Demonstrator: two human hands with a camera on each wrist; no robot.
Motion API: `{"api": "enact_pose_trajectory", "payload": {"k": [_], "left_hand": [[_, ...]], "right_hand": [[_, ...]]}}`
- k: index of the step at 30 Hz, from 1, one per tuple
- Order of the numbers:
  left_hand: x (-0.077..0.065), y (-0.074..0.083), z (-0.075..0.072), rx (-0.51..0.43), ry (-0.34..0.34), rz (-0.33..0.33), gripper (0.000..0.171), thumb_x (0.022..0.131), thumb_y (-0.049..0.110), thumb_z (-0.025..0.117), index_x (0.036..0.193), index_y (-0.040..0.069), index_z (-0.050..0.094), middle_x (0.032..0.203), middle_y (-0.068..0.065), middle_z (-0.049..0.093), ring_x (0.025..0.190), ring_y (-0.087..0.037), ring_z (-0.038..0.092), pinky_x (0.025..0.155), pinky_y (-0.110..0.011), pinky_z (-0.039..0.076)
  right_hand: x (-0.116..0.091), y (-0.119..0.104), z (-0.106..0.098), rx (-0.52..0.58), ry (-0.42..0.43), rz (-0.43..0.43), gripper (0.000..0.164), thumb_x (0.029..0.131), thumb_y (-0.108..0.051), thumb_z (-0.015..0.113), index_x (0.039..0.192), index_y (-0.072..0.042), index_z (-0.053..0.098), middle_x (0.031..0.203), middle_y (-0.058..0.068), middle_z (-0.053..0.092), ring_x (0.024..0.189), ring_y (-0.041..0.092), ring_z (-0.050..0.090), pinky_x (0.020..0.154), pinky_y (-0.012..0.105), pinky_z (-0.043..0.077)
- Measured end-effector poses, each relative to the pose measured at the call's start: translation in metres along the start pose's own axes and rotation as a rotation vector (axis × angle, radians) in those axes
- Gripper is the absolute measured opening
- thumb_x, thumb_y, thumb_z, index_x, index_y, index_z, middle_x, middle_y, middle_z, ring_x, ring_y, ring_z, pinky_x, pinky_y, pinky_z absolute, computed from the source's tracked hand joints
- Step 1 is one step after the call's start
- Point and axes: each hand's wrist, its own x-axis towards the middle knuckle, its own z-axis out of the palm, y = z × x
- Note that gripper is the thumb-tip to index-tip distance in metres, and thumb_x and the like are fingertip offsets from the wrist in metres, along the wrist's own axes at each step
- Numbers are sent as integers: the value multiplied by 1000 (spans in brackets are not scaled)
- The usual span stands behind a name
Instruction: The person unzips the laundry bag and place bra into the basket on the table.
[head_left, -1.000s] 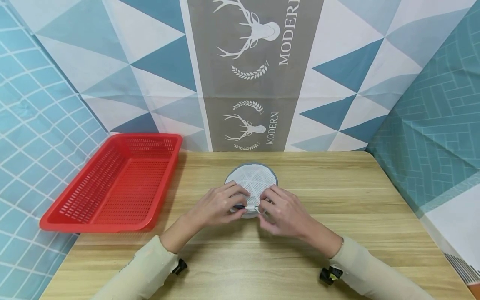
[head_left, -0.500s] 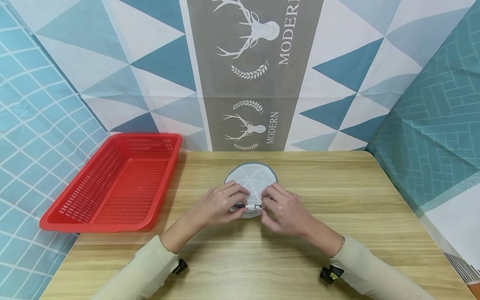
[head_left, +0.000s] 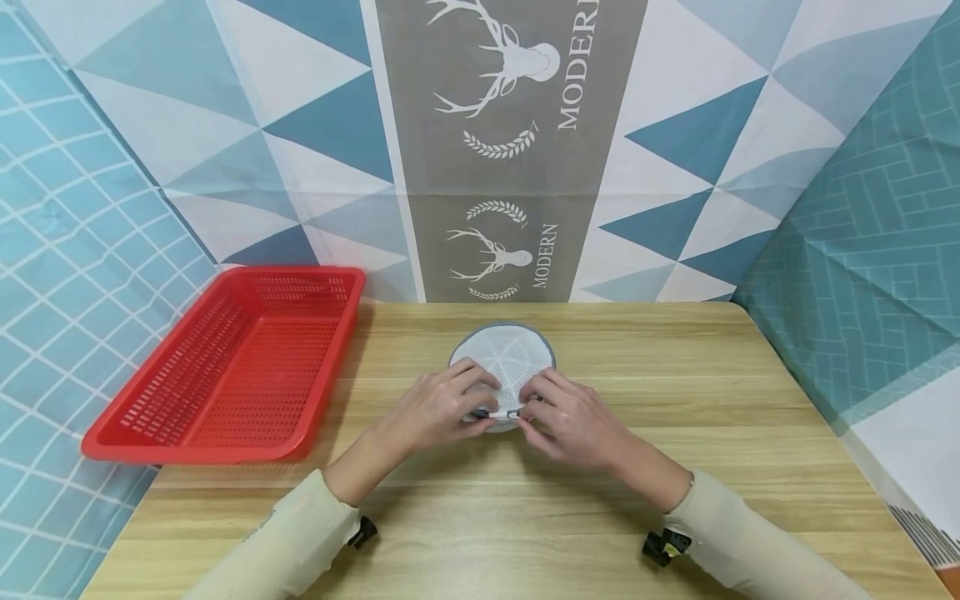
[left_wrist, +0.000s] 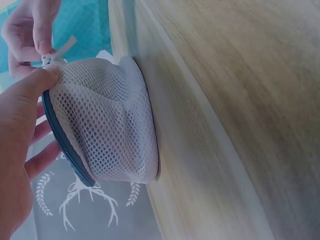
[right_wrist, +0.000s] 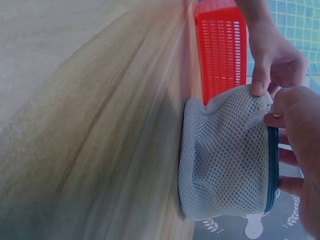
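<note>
A round white mesh laundry bag [head_left: 504, 354] with a dark blue-grey zipper edge stands on the table between both hands. In the left wrist view its mesh side wall [left_wrist: 107, 120] sags in folds. My left hand [head_left: 442, 406] pinches the top rim at the near side, thumb toward me, other fingers over the far side of the rim. Just right of it, my right hand [head_left: 567, 417] pinches the rim at the zipper end, beside a small white tab [right_wrist: 257, 119]. The zipper pull itself is mostly hidden by the fingers.
A red plastic basket [head_left: 318, 392] with slotted walls stands at the left of the wooden table [head_left: 480, 525]. Patterned cloth walls [head_left: 495, 167] rise behind the table and along both sides.
My right hand's fingers shift slightly at the zipper end, a little right and then back left. The left hand keeps its grip, and the bag stays in place.
</note>
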Motion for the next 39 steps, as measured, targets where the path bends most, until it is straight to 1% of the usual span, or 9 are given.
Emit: {"api": "enact_pose_trajectory", "payload": {"k": [3, 7, 15, 24, 31, 35, 39], "left_hand": [[1, 1, -1, 10, -5, 4, 26, 82, 27, 101, 94, 21, 79, 116, 4, 82, 107, -16, 75, 65, -22, 63], [0, 2, -1, 7, -4, 3, 25, 82, 23, 100, 94, 21, 79, 116, 4, 82, 107, -16, 76, 66, -23, 63], [-1, 0, -1, 1, 8, 13, 25, 83, 22, 98, 95, 20, 77, 116, 2, 82, 107, -17, 76, 65, -22, 63], [-4, -1, 0, -16, 6, 18, 27, 82, 18, 96, 95, 19, 72, 118, 0, 81, 107, -18, 76, 61, -19, 58], [-5, -2, -1, -42, 9, 14, 26, 82, 16, 93, 97, 18, 71, 120, -1, 80, 108, -19, 77, 65, -19, 60], [-5, -2, -2, -53, 6, 13, 25, 82, 15, 91, 97, 17, 71, 120, -2, 80, 109, -19, 77, 65, -19, 60], [-6, -2, -2, -45, 5, 8, 26, 82, 16, 93, 96, 18, 71, 120, -2, 80, 110, -19, 77, 65, -17, 59]], "right_hand": [[1, 1, -1, -6, -14, 5, 10, 86, -17, 90, 87, -13, 81, 105, 1, 76, 96, 16, 69, 70, 24, 61], [2, 2, -4, -9, -25, 8, 11, 85, -18, 91, 87, -14, 81, 106, 0, 76, 98, 16, 69, 69, 24, 61], [3, 5, -4, -2, -8, -21, 12, 85, -18, 92, 86, -14, 80, 105, 0, 76, 96, 15, 69, 66, 22, 60], [3, 7, -2, 21, 5, -35, 10, 88, -17, 89, 86, -14, 79, 104, 0, 77, 96, 15, 71, 65, 21, 60], [2, 8, -3, 26, 9, -31, 10, 87, -15, 89, 86, -13, 80, 104, 0, 77, 95, 14, 72, 66, 22, 61], [3, 7, -4, 40, 6, -25, 12, 85, -14, 92, 87, -13, 80, 104, 0, 78, 93, 14, 73, 67, 20, 61], [3, 7, -4, 53, 14, -25, 12, 84, -14, 92, 87, -12, 80, 103, 1, 78, 92, 13, 73, 67, 19, 61]]}}
